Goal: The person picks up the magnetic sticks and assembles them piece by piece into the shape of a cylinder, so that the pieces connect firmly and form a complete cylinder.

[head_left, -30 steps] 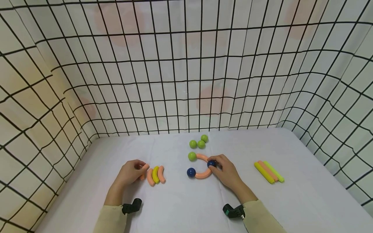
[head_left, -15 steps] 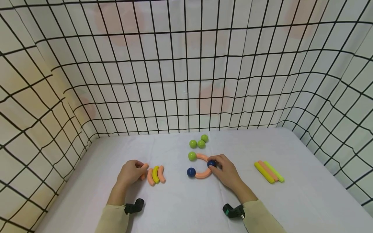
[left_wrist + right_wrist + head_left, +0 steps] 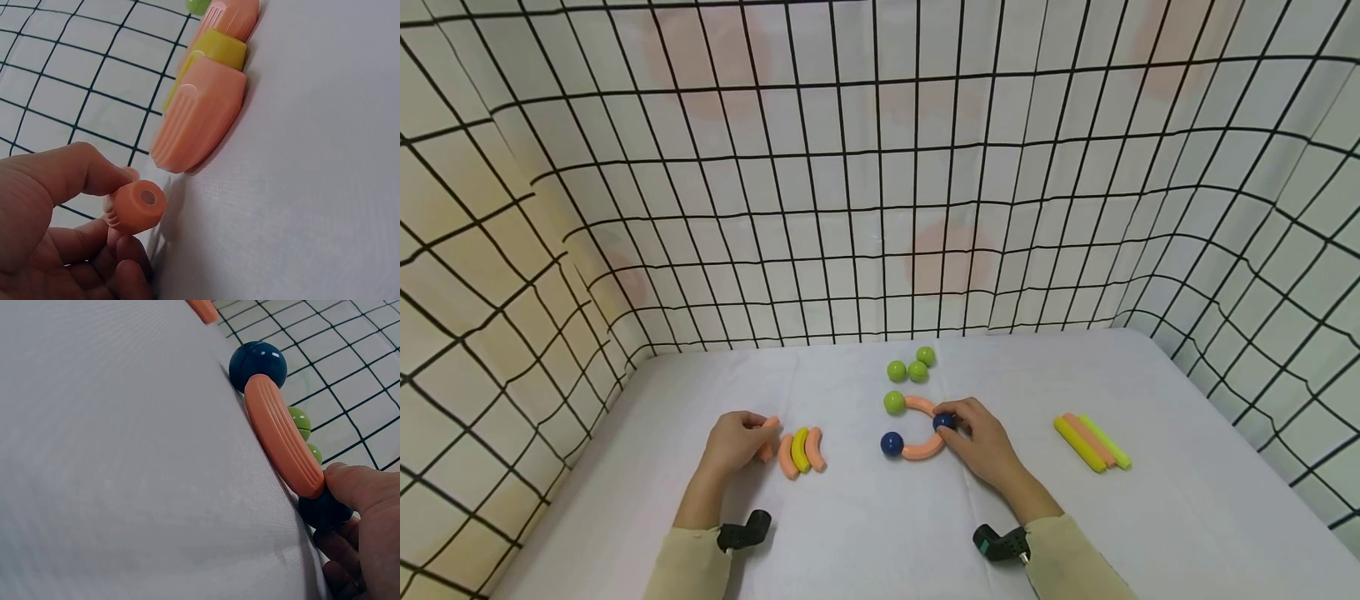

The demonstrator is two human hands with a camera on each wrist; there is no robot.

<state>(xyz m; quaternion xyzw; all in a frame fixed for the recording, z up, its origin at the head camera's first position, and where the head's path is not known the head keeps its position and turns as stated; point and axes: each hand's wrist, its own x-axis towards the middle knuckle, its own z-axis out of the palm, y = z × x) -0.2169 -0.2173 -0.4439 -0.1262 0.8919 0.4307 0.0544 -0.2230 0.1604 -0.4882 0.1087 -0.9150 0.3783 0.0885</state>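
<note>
My left hand (image 3: 735,443) pinches a curved peach magnetic rod (image 3: 136,207) between thumb and fingers, its round end with a grey magnet facing the left wrist camera. Just right of it lie two more curved peach rods (image 3: 787,456) with a curved yellow rod (image 3: 801,450) between them. My right hand (image 3: 981,442) holds a dark blue ball (image 3: 325,511) between thumb and fingers. Two curved peach rods meet at that ball: the near rod (image 3: 284,437) runs to another blue ball (image 3: 892,444), the far rod (image 3: 920,403) to a green ball (image 3: 894,402).
Behind the half ring, three loose green balls (image 3: 917,371) sit close together. Straight yellow, peach and light green rods (image 3: 1092,442) lie side by side at the right. A black grid net (image 3: 880,208) borders the white-covered table (image 3: 850,533) at the back and sides.
My left hand has shifted slightly, and the peach rod in it has moved a little left, away from the row of curved rods. My right hand stays at the blue ball.
</note>
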